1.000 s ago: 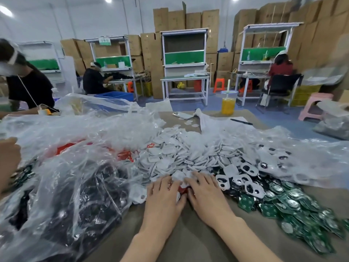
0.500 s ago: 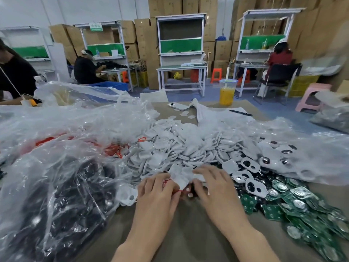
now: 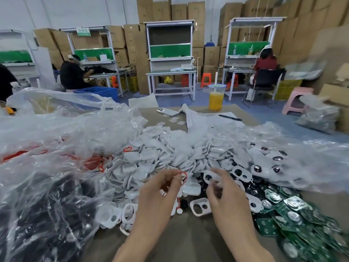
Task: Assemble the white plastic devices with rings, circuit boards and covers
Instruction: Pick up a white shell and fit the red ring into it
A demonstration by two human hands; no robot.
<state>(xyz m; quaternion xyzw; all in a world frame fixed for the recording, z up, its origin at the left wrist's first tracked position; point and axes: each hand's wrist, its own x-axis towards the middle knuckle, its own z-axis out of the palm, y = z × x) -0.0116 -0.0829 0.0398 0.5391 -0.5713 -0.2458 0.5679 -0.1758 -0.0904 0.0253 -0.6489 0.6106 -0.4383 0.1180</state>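
Left hand (image 3: 158,191): up off the table, fingers curled, tips pinching a red ring (image 3: 184,176).
Right hand (image 3: 226,197): level with it, just apart, fingers bent; too blurred to tell whether it holds anything.
White covers (image 3: 170,154): heaped just beyond both hands.
Circuit boards (image 3: 287,210): piled right of the right hand.

hands (image 3: 160,188) (image 3: 224,193) now up off pile (image 3: 170,148), apart
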